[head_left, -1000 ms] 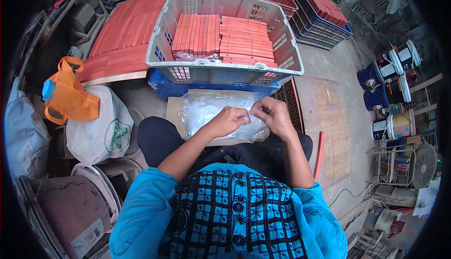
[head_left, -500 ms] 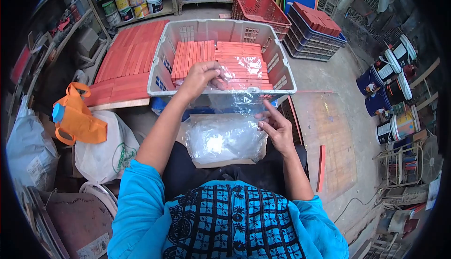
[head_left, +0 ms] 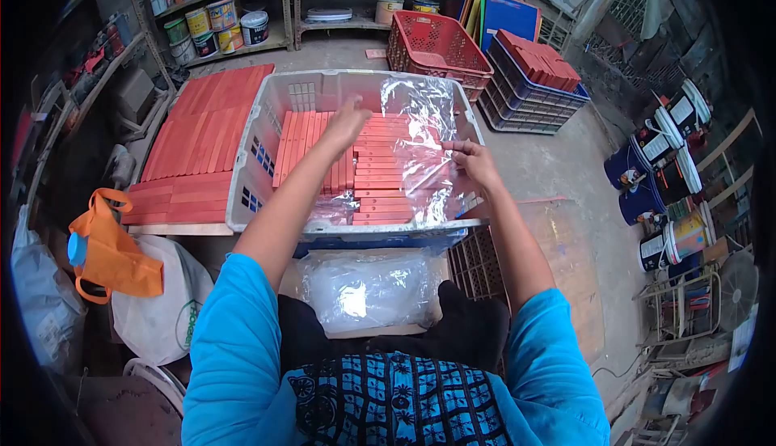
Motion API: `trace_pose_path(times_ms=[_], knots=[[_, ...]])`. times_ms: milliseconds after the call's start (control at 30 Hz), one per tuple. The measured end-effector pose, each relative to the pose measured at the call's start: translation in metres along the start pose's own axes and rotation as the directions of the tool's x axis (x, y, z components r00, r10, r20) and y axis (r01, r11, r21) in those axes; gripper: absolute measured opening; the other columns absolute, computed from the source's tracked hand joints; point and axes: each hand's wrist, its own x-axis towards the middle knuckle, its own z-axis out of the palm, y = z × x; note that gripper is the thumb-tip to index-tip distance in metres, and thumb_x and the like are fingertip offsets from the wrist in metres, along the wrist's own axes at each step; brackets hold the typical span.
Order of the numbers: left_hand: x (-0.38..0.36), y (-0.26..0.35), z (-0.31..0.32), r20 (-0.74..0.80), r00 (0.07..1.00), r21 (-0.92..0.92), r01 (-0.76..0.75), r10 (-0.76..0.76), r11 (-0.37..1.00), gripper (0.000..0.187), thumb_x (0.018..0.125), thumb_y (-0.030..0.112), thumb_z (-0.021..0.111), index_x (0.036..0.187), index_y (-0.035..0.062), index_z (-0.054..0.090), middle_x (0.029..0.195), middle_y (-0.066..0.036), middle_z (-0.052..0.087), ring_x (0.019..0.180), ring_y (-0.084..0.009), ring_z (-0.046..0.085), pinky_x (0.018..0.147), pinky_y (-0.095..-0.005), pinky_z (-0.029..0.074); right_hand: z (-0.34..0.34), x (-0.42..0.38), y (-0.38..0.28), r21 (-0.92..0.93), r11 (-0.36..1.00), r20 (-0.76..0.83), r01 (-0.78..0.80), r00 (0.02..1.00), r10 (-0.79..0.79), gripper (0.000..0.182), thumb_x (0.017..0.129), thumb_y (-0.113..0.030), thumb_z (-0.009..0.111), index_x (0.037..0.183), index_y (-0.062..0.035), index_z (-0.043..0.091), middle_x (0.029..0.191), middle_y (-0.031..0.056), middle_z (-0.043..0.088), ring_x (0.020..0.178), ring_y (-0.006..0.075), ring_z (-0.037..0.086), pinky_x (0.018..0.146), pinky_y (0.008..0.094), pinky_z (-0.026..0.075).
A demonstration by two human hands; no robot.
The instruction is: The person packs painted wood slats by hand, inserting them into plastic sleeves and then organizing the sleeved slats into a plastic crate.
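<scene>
A grey plastic crate [head_left: 242, 167] in front of me holds rows of red wooden strips [head_left: 380, 173]. Over its right half lies a clear plastic bag [head_left: 424, 118], stretched from the far wall towards the near rim. At the bag's right edge, my right hand [head_left: 473, 163] pinches the film between thumb and fingers. My left hand [head_left: 346, 125] hovers above the strips, left of the bag; its fingertips are blurred and partly turned away, and I cannot tell whether they hold anything. Below the crate, a stack of clear plastic bags [head_left: 368, 288] rests at my lap.
Red strips cover a board [head_left: 202, 126] on the left. An orange bag [head_left: 121, 244] and white sack [head_left: 166, 317] stand nearby. Behind the crate are a red basket [head_left: 436, 54] and stacked blue crates [head_left: 529, 94]. Paint buckets [head_left: 647, 163] line the right side.
Both hands have moved forward from near the crate's front rim to over its inside. The plastic bag has gone with them and now spreads across the strips. My view has shifted slightly.
</scene>
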Motion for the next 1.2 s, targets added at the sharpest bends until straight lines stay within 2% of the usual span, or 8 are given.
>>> trace_pose_path(times_ms=[300,333,467,567,767,1000,1100,1200], knots=[[-0.001,-0.040,0.063,0.506,0.859,0.638,-0.310,-0.081,0.705,0.072,0.080,0.037,0.048,0.144,0.0155,0.023,0.148,-0.017,0.022,0.135,-0.0325,0.024,0.108,-0.0460,0.025,0.003,0.076,0.055,-0.737,0.658,-0.126,-0.154,0.988,0.089,0.019,0.080,-0.007,0.056,0.095,0.0003,0.066,0.074,0.0113,0.064,0.057,0.0173,0.062,0.054,0.0295,0.051],[-0.005,-0.036,0.070,0.526,0.842,0.678,-0.330,-0.120,0.657,0.071,0.081,0.037,0.048,0.144,0.0171,0.023,0.149,-0.015,0.019,0.137,-0.0317,0.021,0.108,-0.0486,0.024,0.004,0.072,0.054,-0.781,0.618,-0.089,-0.085,0.996,0.024,0.025,0.077,-0.013,0.057,0.098,-0.0017,0.067,0.093,0.0276,0.063,0.095,0.0380,0.061,0.085,0.0400,0.048],[-0.011,-0.037,0.084,0.614,0.770,0.729,-0.468,-0.175,0.500,0.073,0.083,0.047,0.049,0.144,0.0170,0.024,0.151,-0.015,0.013,0.139,-0.0339,0.013,0.108,-0.0550,0.019,0.019,0.042,0.038,-0.980,0.200,-0.030,0.019,0.970,-0.241,0.026,0.078,-0.012,0.055,0.097,0.0032,0.064,0.102,0.0274,0.059,0.107,0.0374,0.054,0.091,0.0392,0.045],[-0.013,-0.052,0.091,0.636,0.758,0.713,-0.505,-0.145,0.486,0.074,0.083,0.050,0.050,0.144,0.0165,0.025,0.151,-0.016,0.013,0.139,-0.0346,0.013,0.107,-0.0583,0.017,0.024,0.020,0.008,-0.965,0.173,0.112,0.195,0.909,-0.403,0.025,0.077,-0.014,0.057,0.095,0.0018,0.064,0.097,0.0230,0.061,0.100,0.0371,0.057,0.088,0.0396,0.046],[-0.021,-0.045,0.092,0.647,0.749,0.706,-0.518,-0.142,0.483,0.075,0.082,0.050,0.050,0.143,0.0150,0.026,0.150,-0.018,0.013,0.139,-0.0349,0.013,0.108,-0.0578,0.016,-0.002,0.006,0.020,-0.888,0.326,0.419,0.323,0.862,0.285,0.025,0.074,-0.017,0.063,0.096,-0.0058,0.067,0.100,0.0176,0.064,0.096,0.0328,0.060,0.085,0.0389,0.047],[-0.017,-0.038,0.097,0.629,0.758,0.741,-0.519,-0.170,0.427,0.076,0.082,0.053,0.047,0.144,0.0155,0.023,0.151,-0.016,0.010,0.139,-0.0335,0.011,0.108,-0.0593,0.014,0.000,-0.009,0.015,-0.891,0.325,0.368,0.316,0.923,0.113,0.027,0.076,-0.015,0.062,0.102,-0.0052,0.066,0.098,0.0187,0.064,0.095,0.0341,0.060,0.085,0.0407,0.047],[-0.015,-0.047,0.100,0.629,0.766,0.722,-0.513,-0.132,0.465,0.076,0.083,0.054,0.045,0.144,0.0159,0.022,0.151,-0.015,0.010,0.139,-0.0328,0.010,0.108,-0.0600,0.013,0.007,-0.038,-0.019,-0.830,0.407,0.284,0.382,0.917,-0.281,0.023,0.080,-0.014,0.061,0.100,-0.0031,0.065,0.096,0.0180,0.065,0.093,0.0343,0.061,0.084,0.0404,0.047],[-0.012,-0.042,0.096,0.619,0.775,0.736,-0.516,-0.128,0.439,0.073,0.085,0.054,0.042,0.144,0.0162,0.021,0.151,-0.014,0.009,0.139,-0.0330,0.011,0.107,-0.0606,0.015,0.013,-0.084,-0.078,-0.694,0.637,0.393,0.337,0.918,-0.058,0.023,0.083,-0.017,0.061,0.098,-0.0009,0.064,0.095,0.0165,0.064,0.089,0.0338,0.061,0.080,0.0391,0.048]])
